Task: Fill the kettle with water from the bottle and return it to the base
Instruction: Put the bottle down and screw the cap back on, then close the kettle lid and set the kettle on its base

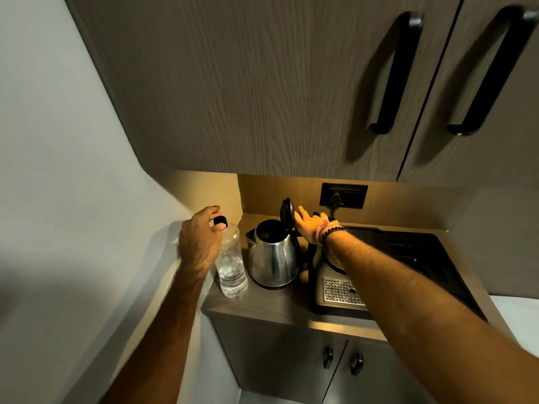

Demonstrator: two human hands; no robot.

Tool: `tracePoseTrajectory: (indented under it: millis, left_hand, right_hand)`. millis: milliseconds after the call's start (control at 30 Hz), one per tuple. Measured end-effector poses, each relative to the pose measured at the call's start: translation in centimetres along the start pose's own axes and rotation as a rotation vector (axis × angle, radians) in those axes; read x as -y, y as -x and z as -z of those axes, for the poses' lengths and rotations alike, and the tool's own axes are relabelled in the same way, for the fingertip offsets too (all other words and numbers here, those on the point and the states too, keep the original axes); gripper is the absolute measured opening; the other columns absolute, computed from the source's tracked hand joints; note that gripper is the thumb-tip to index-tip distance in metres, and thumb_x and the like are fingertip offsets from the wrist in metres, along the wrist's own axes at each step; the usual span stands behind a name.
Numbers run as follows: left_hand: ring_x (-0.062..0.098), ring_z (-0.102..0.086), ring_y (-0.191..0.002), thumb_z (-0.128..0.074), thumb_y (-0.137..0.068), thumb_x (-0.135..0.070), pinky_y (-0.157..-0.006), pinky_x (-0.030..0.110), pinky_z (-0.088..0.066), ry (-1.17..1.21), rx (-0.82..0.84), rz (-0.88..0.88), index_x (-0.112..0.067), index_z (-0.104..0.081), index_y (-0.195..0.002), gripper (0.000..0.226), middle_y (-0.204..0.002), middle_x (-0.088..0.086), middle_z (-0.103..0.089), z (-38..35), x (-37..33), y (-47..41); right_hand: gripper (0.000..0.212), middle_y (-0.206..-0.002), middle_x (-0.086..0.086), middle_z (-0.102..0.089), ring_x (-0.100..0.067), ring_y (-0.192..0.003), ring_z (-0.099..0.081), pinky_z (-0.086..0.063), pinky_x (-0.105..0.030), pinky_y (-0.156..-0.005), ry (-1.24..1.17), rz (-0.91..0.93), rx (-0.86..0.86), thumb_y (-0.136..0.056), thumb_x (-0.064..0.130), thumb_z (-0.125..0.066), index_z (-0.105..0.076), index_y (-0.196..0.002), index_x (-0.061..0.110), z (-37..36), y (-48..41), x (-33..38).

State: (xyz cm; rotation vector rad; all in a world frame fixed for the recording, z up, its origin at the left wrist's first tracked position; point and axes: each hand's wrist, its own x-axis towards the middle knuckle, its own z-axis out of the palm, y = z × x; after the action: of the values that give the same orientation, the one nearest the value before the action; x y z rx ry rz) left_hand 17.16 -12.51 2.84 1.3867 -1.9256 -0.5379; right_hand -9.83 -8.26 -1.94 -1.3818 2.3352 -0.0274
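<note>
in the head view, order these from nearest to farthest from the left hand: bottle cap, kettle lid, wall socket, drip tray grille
From the left hand:
1. Bottle cap: right at its fingers, on top of the bottle.
2. Kettle lid: to the right, standing open above the kettle.
3. Wall socket and drip tray grille: both farther right, socket on the back wall, grille near the counter's front; too close to rank.

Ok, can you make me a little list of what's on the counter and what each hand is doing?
kettle: shiny metal, on the counter, lid flipped up
bottle: clear plastic, upright, left of the kettle, some water at the bottom
bottle cap: black, at the top of the bottle
left hand: fingers on the cap
right hand: touching the open lid
drip tray: metal grid, right of the kettle
</note>
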Motion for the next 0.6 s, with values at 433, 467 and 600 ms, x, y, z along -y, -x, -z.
tracePoseTrajectory:
  millis: [433, 467, 600]
  left_hand:
    - [0.027, -0.025, -0.149, -0.039, -0.104, -0.030, -0.118, 0.032, -0.023, -0.134, 0.214, -0.388, -0.005, -0.027, -0.153, 0.056, -0.162, 0.014, -0.024, -7.0, -4.6, 2.0]
    - [0.028, -0.015, -0.152, -0.039, -0.103, -0.035, -0.122, 0.036, -0.018, -0.192, 0.290, -0.372, -0.004, -0.017, -0.155, 0.064, -0.165, 0.015, -0.013, -8.4, -4.5, 1.6]
    - [0.029, 0.018, -0.151, -0.037, -0.095, -0.063, -0.123, 0.050, -0.004, -0.404, 0.511, -0.217, -0.004, 0.011, -0.154, 0.096, -0.163, 0.016, 0.019, -12.5, -2.8, 0.5]
  right_hand:
    - [0.077, -0.157, -0.015, -0.034, -0.038, -0.142, -0.033, -0.025, -0.059, -0.114, -0.089, 0.039, -0.093, -0.092, 0.072, -0.009, -0.010, -0.156, 0.028, -1.4, -0.4, 2.2]
    - [0.074, -0.159, -0.013, -0.031, -0.037, -0.143, -0.031, -0.024, -0.059, -0.115, -0.075, 0.044, -0.097, -0.094, 0.069, -0.010, -0.010, -0.156, 0.029, -1.2, -0.4, 1.4]
    - [0.070, -0.156, -0.012, -0.036, -0.035, -0.143, -0.032, -0.022, -0.060, -0.115, -0.057, 0.015, -0.132, -0.095, 0.065, -0.012, -0.013, -0.156, 0.029, -0.4, 0.4, -1.3]
